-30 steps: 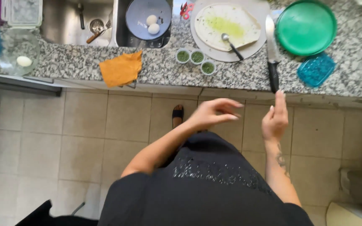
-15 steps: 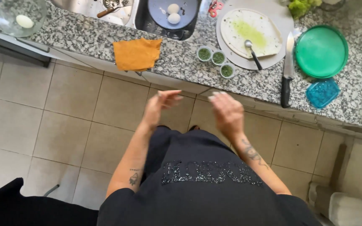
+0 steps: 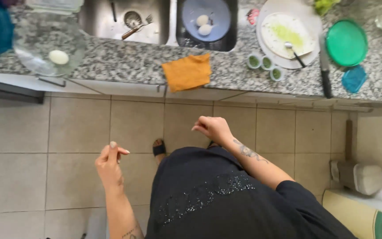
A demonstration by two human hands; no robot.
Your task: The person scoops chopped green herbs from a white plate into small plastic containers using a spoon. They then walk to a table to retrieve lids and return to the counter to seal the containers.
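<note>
Head view: both hands hang empty over the floor, left hand [image 3: 110,163] loosely curled, right hand [image 3: 214,129] relaxed half-open; nearest on the counter [image 3: 124,66] lies the orange cloth [image 3: 187,72], untouched, eggs [image 3: 204,25] waiting in the blue bowl [image 3: 219,17]

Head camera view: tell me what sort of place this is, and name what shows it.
Most likely a home kitchen. A granite countertop holds a steel sink with a fork in it, a blue plate carrying two eggs, and a knife beside a used white plate. Both hands hang empty over the tiled floor.
</note>
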